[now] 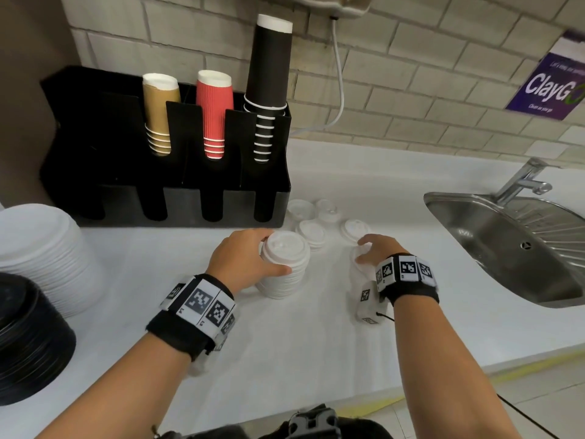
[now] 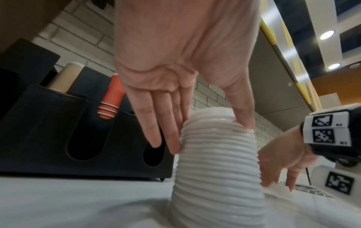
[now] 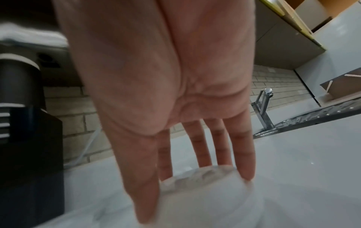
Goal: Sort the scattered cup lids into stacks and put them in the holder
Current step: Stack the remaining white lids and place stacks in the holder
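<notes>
Two hands' fingers: left (image 2: 154, 135) round lid stack (image 1: 285, 267), right (image 3: 245, 154) on lid (image 3: 205, 185).

Bright, even indoor light; wide-angle edge distortion; right wrist view blurred.

Surface: white counter (image 1: 316, 337)
Resting on it: black cup holder (image 1: 164, 172), lid stack (image 1: 283, 270), loose lids (image 1: 311, 234), plate stacks (image 1: 41, 248)
</notes>
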{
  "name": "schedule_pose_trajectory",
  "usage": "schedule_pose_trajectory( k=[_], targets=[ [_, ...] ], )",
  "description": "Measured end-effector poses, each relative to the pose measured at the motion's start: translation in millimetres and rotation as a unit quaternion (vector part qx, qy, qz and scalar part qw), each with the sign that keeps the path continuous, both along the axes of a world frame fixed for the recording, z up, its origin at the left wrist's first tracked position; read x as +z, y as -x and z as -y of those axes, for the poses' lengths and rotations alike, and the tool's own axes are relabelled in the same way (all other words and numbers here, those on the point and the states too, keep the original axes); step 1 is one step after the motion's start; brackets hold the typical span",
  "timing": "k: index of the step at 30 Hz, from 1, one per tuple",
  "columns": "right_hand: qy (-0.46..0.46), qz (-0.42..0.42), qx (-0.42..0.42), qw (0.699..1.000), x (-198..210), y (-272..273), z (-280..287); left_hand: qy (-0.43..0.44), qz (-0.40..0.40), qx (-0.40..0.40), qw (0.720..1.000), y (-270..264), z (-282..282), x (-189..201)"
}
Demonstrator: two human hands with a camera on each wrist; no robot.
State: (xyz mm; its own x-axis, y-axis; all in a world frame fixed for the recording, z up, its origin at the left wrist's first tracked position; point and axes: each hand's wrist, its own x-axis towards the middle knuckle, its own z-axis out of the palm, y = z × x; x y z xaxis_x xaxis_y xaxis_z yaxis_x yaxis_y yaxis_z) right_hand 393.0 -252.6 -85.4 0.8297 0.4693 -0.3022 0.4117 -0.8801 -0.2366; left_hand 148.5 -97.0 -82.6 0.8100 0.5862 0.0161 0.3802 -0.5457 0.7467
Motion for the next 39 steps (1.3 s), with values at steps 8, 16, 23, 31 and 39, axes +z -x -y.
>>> schedule_pose_trajectory(
  k=[8,16,23,31,39],
  targets=[
    [-0.386,-0.137,0.094,0.907,26.1,65.1,-14.3,-0.005,-0.008,0.001,1.0,0.2,0.1,-0.1],
    [-0.366,-0.042,0.201,0.908,20.8,112.9,-32.3,-0.008,-0.001,0.0,1.0,0.5,1.3,1.3],
    [-0.284,0.008,0.244,0.927,31.9,119.3,-46.8,0.015,0.019,0.004,1.0,-2.0,-2.8,-3.9],
    [-0.218,0.023,0.26,0.94,41.5,124.7,-56.8,0.005,-0.003,-0.001,1.0,-1.7,-5.3,-2.8],
    [-0.244,0.021,0.242,0.939,31.2,125.1,-49.5,-0.015,-0.021,-0.025,0.999,-3.4,-4.5,2.0]
  ],
)
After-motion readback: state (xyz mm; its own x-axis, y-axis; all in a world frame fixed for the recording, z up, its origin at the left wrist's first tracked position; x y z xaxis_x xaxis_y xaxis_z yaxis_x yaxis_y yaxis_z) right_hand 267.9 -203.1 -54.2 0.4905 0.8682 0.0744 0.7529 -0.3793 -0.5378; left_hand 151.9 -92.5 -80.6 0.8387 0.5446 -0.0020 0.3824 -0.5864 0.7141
